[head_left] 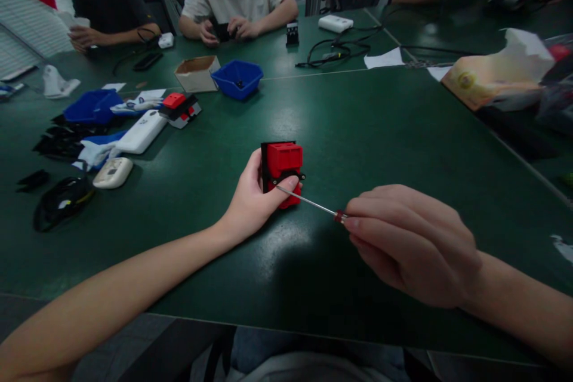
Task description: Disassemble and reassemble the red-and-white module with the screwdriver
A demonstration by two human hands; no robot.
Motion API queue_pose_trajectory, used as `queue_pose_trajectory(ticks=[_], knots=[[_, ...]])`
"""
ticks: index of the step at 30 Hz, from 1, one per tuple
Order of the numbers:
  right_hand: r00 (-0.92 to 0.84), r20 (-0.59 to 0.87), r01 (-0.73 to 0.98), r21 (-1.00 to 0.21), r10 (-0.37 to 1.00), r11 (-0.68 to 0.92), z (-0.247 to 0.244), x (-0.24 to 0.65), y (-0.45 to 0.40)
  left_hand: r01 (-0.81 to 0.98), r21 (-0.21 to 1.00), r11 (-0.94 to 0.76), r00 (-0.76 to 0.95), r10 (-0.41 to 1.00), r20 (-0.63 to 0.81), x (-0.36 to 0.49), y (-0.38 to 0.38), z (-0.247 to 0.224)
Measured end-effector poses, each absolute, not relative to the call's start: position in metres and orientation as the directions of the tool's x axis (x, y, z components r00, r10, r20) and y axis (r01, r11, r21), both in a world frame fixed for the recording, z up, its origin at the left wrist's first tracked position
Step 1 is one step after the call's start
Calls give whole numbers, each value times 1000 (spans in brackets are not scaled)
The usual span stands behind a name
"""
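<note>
My left hand (250,200) is closed around a red and black plastic part (285,158), held on edge just above or on the green table. The thumb presses across its front, below a raised red block and near a small black bracket. In my right hand (412,239) is a screwdriver (311,202) with a thin metal shaft and a dark red collar; the fingers hide most of its handle. The shaft points left, and its tip reaches the part beside my left thumb. Whether the tip sits in a screw I cannot tell.
Blue bins (238,80), a cardboard box (197,73), a white power bank (142,131), another red and black part (176,106) and a coiled cable (62,203) lie to the left. Cables (335,51) and a plastic bag (496,74) are farther right. Several people sit across the table (380,131).
</note>
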State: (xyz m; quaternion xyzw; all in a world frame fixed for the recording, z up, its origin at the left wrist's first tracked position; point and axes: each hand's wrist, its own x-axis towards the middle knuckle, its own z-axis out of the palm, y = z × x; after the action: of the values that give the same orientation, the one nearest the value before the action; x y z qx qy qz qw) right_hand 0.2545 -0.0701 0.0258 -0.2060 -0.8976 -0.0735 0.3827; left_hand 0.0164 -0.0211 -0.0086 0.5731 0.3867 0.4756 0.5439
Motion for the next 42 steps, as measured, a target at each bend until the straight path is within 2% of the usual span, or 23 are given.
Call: queue_pose_trajectory(ticks=[11,18,24,28,42], knots=[[-644,695,430,-15,319,903,29,251,-71,-54,989,-140,241,959,149,19,-23,-4],[-688,674,425,71,271,902,31,248,-72,-43,989,-145,235,960,151,19,-24,-4],[-677,674,434,39,297,900,32,249,-73,-29,986,-163,237,957,165,19,-25,-4],[-686,680,424,86,258,901,33,249,-74,-31,986,-162,236,958,164,20,-25,-4],[-680,690,422,92,248,902,34,249,-73,6,987,-163,239,958,157,19,-26,-3]])
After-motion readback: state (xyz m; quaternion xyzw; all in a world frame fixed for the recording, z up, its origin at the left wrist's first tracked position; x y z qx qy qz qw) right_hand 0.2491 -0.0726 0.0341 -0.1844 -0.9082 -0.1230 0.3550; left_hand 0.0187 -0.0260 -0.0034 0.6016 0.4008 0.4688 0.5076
